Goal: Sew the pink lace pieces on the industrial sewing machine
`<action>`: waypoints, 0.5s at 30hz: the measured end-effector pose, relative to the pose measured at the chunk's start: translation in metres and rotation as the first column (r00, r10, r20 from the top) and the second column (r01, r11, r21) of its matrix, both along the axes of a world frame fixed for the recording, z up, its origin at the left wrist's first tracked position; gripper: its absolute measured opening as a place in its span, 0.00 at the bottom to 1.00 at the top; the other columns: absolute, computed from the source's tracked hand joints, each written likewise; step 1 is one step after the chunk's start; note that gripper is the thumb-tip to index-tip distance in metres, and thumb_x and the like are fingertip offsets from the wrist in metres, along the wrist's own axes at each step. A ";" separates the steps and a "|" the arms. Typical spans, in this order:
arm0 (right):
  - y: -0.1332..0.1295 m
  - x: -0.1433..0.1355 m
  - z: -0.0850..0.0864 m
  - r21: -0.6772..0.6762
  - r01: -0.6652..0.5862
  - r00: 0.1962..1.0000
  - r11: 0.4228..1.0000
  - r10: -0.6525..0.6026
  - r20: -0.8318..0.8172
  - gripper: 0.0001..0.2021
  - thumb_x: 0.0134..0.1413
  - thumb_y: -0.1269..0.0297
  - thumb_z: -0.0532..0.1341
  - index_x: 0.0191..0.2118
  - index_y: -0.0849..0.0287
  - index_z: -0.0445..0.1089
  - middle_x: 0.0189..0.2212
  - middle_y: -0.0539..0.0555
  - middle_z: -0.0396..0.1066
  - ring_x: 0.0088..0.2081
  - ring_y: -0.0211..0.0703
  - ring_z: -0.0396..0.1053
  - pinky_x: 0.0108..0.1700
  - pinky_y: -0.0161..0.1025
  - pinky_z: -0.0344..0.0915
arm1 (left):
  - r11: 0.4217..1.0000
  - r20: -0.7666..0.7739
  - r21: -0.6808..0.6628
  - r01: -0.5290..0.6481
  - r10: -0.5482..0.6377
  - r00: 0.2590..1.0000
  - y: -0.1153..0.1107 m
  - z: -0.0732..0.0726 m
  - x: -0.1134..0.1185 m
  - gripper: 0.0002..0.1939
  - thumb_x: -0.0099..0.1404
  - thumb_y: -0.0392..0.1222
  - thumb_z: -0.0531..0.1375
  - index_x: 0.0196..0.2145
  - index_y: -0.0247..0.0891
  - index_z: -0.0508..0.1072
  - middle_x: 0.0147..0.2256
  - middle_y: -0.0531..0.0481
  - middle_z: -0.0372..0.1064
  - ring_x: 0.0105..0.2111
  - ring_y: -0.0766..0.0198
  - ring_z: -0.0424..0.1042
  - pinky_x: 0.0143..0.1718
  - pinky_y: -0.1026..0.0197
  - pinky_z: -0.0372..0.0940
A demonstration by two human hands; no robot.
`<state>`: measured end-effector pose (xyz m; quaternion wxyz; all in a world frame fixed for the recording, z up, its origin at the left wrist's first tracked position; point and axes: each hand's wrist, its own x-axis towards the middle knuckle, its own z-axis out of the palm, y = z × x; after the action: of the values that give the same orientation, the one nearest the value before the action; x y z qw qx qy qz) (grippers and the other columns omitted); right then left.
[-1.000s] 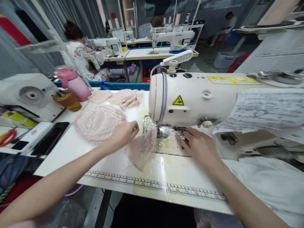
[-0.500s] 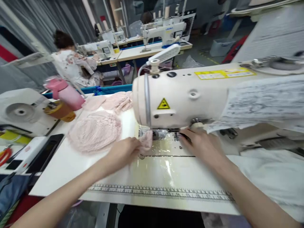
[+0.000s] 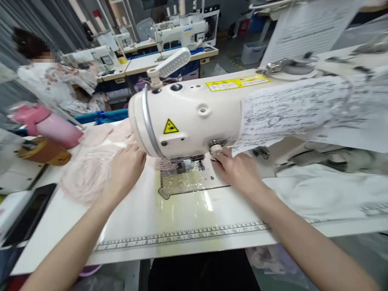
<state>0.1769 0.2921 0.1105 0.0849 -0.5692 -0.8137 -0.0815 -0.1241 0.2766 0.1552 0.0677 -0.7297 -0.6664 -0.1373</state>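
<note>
A white sewing machine (image 3: 184, 117) stands before me, its needle area (image 3: 188, 165) under the head partly hidden. My left hand (image 3: 127, 167) is left of the machine head, fingers curled closed against the pale pink fabric (image 3: 87, 173); what lies inside them is hidden. A small patch of pinkish, thread-like material (image 3: 165, 164) shows beside the presser foot. My right hand (image 3: 239, 167) is just right of the needle area, below a round knob (image 3: 216, 148). Its fingers are pinched, with a small dark thing, too unclear to name, between them.
A ruler strip (image 3: 188, 236) runs along the table's front edge. At the left are a pink bottle (image 3: 57, 127), a brown cup (image 3: 45, 151) and a black phone (image 3: 28, 214). White cloth (image 3: 321, 192) lies at right. A person (image 3: 60, 79) sits by other sewing machines (image 3: 182, 34).
My left hand has gone from beside the needle area, where it held a pink fabric piece, left and back to the fabric pile. My right hand stays by the needle area. The view has shifted right.
</note>
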 end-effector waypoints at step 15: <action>-0.010 -0.009 -0.004 0.048 -0.144 0.981 0.988 0.149 -0.122 0.14 0.61 0.67 0.51 0.35 0.58 0.75 0.37 0.53 0.75 0.29 0.39 0.68 0.25 0.36 0.43 | 0.892 0.486 0.165 -0.421 0.299 0.822 -0.072 -0.005 -0.082 0.14 0.68 0.50 0.51 0.35 0.38 0.67 0.33 0.50 0.71 0.35 0.62 0.71 0.38 0.59 0.67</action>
<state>0.1675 0.2824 0.1064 0.1526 -0.5099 -0.8448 -0.0549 -0.2056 0.2046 0.1503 0.0342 -0.5220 -0.7660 -0.3737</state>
